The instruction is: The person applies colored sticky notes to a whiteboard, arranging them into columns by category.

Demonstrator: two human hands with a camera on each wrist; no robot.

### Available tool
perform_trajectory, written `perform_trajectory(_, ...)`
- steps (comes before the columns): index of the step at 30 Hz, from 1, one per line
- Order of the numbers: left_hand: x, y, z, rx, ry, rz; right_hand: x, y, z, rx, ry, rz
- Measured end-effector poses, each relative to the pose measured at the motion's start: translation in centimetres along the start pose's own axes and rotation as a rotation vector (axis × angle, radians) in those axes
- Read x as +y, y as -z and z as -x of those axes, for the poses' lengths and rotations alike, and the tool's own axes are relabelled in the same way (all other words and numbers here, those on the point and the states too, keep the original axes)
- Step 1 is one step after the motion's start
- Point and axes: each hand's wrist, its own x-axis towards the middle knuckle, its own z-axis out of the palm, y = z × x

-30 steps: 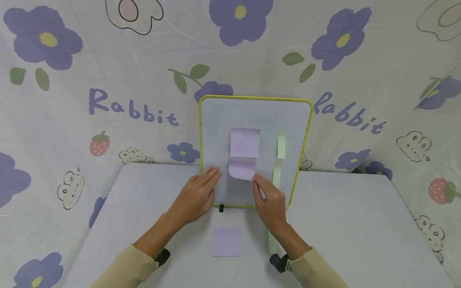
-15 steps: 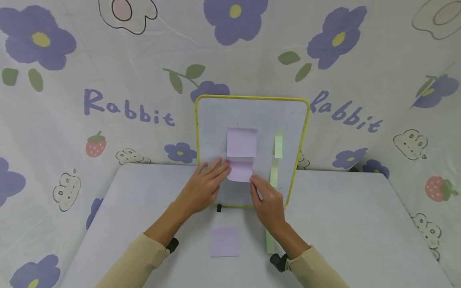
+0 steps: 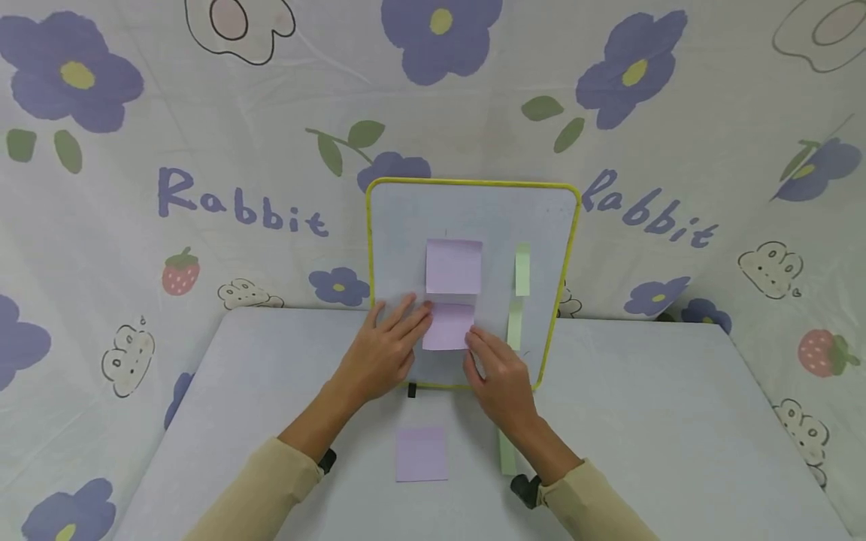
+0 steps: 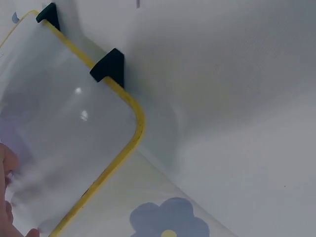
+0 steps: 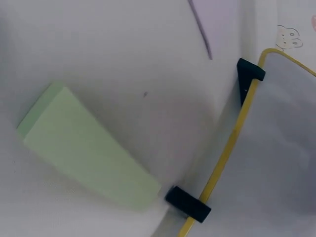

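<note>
A whiteboard (image 3: 399, 225) with a yellow rim stands upright and leans back a little. Two purple sticky notes are on it, one above the other. My left hand (image 3: 382, 352) rests its extended fingertips on the left edge of the lower purple sticky note (image 3: 449, 327). At that note's lower right corner, my right hand (image 3: 502, 379) pinches it between thumb and forefinger. The upper purple sticky note (image 3: 453, 267) hangs just above. Part of my left hand (image 4: 7, 197) shows at the edge of the left wrist view; the right wrist view shows no fingers.
Two narrow green sticky notes (image 3: 522, 270) hang on the board's right side. A purple sticky-note pad (image 3: 422, 454) lies on the white table (image 3: 676, 421) before the board. Right of it lies a green sticky-note pad (image 5: 94, 148). Dark feet (image 5: 188, 203) grip the board's lower rim.
My left hand has moved right, from bare board onto the note's left edge. The lower note, curled up earlier, now lies flatter, and my right hand has shifted slightly with its corner.
</note>
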Motion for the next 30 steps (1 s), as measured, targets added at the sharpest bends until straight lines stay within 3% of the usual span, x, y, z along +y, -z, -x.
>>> perform_trajectory(7, 0.6, -0.8, 0.5, -0.010, 0.025, -0.072, 0.4, -0.5, -0.1, -0.138, 0.244, 0.260)
perform_trajectory(13, 0.7, -1.0, 0.7, -0.006, 0.024, -0.092, 0.4, -1.1, -0.7, -0.238, 0.403, 0.383)
perform_trajectory(23, 0.6, -1.0, 0.6, -0.018, 0.010, -0.110, 0.7, -1.6, -1.9, -0.361, 0.420, 0.532)
perform_trajectory(30, 0.4, -1.0, 0.6, 0.016, 0.007, -0.098, 1.5, -1.3, -2.3, -0.395, 0.446, 0.505)
